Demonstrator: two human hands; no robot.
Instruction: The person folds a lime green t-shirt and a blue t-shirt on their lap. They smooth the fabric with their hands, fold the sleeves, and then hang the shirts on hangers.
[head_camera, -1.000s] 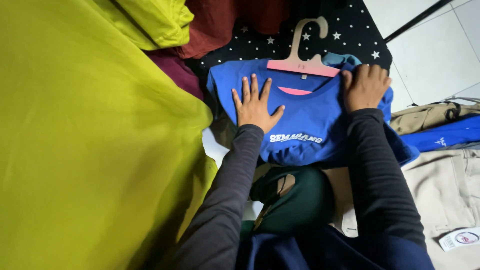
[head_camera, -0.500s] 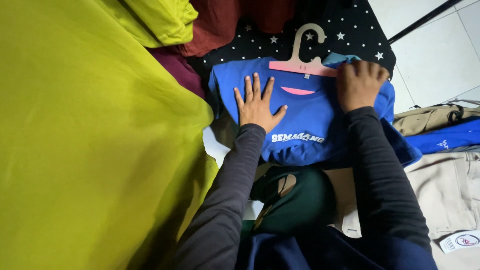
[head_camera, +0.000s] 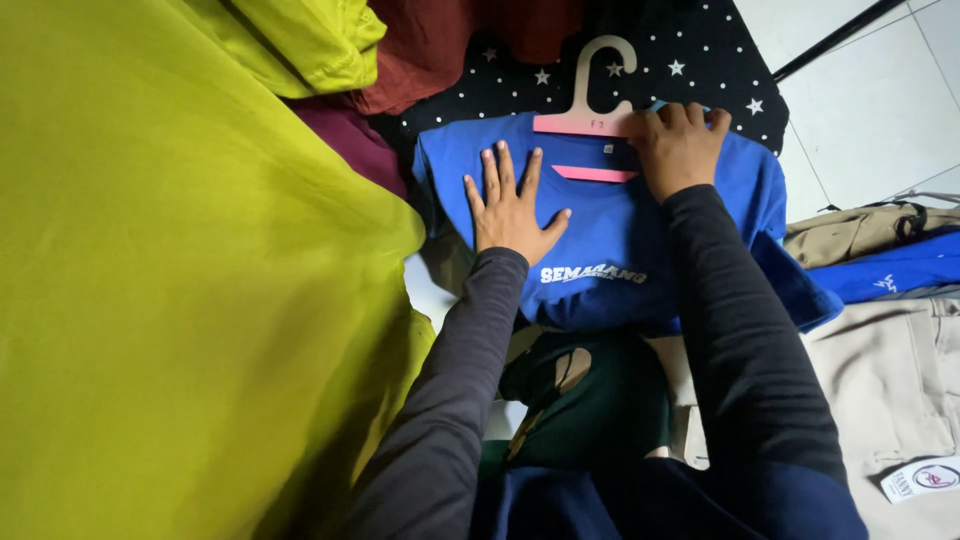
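Currently left hand lies flat, fingers spread wide, pressing the chest of the blue shirt. Right hand curls narrow over the collar and the shoulder of the pink hanger. Shirt lies on starred black cloth, beside the yellow-green fabric. Best handling, I judge: keep the flat palm anchoring, move the hanger slowly, avoid stretching the neck. Right fingertips hidden; hanger's far arm covered; shirt's lower hem tucked under, unclear.

Blue shirt, pink hanger; black white-starred cloth top; yellow-green fabric left; beige trousers lower right.
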